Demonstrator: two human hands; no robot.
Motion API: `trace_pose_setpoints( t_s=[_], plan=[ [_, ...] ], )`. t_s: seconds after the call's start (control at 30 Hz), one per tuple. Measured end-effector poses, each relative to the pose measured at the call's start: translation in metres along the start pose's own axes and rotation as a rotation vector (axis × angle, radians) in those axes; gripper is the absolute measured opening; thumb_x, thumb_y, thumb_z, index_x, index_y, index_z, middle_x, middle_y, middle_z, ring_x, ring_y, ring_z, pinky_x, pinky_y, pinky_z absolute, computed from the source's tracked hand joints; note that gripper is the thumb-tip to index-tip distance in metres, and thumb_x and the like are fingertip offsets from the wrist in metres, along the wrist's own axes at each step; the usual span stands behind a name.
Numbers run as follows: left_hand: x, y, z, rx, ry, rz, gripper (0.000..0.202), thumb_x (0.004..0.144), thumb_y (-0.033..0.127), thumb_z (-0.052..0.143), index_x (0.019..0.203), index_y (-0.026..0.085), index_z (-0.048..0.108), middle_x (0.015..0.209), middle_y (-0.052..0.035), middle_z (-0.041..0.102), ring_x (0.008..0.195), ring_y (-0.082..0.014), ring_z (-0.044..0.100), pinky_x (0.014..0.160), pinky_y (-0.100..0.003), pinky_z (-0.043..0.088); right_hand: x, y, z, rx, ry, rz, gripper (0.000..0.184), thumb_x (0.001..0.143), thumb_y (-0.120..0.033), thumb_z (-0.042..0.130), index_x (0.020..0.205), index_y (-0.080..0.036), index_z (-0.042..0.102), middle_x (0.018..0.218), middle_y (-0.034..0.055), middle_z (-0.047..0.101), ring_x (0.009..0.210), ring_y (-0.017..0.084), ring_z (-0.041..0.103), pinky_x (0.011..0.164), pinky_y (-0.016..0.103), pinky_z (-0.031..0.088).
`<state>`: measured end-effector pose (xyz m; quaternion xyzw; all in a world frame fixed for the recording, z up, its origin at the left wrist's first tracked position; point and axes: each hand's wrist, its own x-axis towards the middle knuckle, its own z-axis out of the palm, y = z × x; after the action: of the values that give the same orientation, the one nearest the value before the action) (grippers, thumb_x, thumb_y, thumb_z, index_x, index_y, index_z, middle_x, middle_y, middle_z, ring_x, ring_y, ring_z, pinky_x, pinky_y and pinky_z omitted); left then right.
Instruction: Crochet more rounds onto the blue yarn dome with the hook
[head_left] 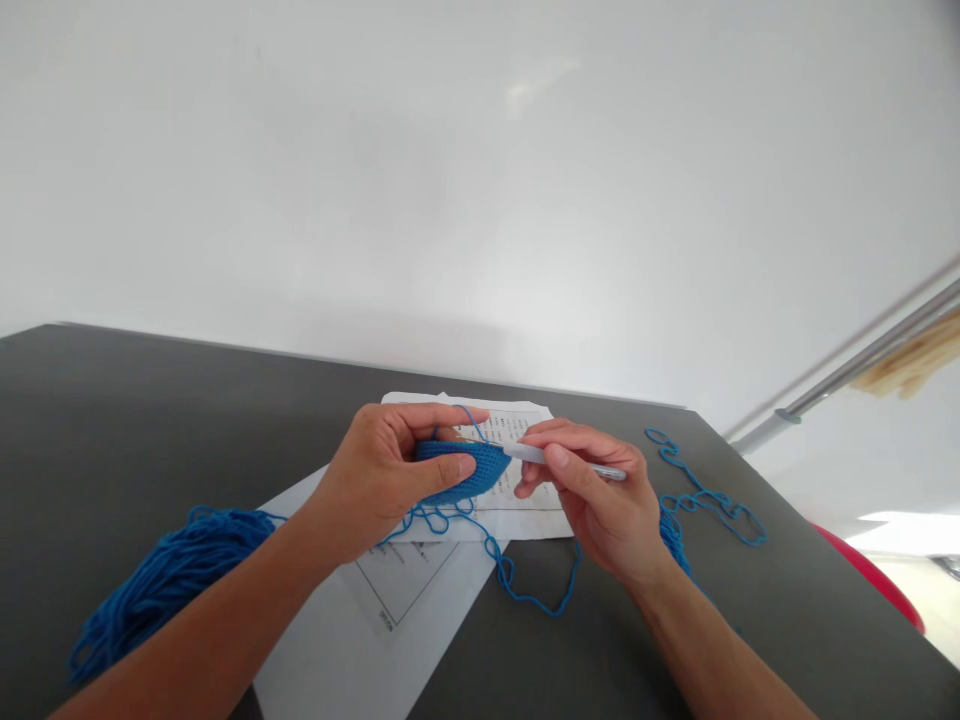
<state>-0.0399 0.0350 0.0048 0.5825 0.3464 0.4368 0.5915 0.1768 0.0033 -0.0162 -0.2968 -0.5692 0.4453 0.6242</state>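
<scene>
Blue crochet work (480,472), cup-like in shape, is pinched in my left hand (375,480), the thumb across its front. A strand of blue yarn (474,420) loops over the outstretched left index finger. My right hand (600,490) grips a crochet hook (529,454) with a pale grey handle, much like a pen. The hook's thin shaft reaches the top right edge of the work; its tip is hard to make out. Below both hands, loose yarn (517,592) trails in curls over the paper and table.
Two printed sheets, an upper sheet (525,522) and a lower sheet (352,640), lie on the dark table (187,420). A blue yarn skein (180,565) is at left, with tangled yarn (705,495) at right. Behind stands a white wall (420,200); a metal rail (862,360) is at right.
</scene>
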Motion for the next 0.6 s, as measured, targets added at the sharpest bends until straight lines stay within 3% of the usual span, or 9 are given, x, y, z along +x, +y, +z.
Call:
trace_pose_setpoints(
  t_s=[0.37, 0.6],
  plan=[
    [-0.002, -0.001, -0.001, 0.065, 0.052, 0.021, 0.035, 0.074, 0.026, 0.087, 0.108, 0.023, 0.084, 0.073, 0.0005, 0.067, 0.061, -0.0116, 0.057, 0.055, -0.023, 0.047, 0.001, -0.009, -0.015, -0.203, -0.055, -0.131, 0.010, 0.091, -0.023, 0.076, 0.096, -0.026, 0.084, 0.088, 0.0044, 0.076, 0.068, 0.018, 0.073, 0.067, 0.037, 0.062],
    [0.000, -0.004, -0.002, 0.056, 0.046, 0.016, 0.036, 0.074, 0.029, 0.087, 0.110, 0.022, 0.083, 0.074, -0.0003, 0.068, 0.062, -0.0118, 0.058, 0.055, -0.022, 0.047, 0.001, -0.010, -0.018, -0.261, -0.074, -0.180, 0.014, 0.090, -0.016, 0.075, 0.096, -0.026, 0.084, 0.092, 0.0044, 0.076, 0.067, 0.017, 0.073, 0.064, 0.034, 0.062]
  ],
)
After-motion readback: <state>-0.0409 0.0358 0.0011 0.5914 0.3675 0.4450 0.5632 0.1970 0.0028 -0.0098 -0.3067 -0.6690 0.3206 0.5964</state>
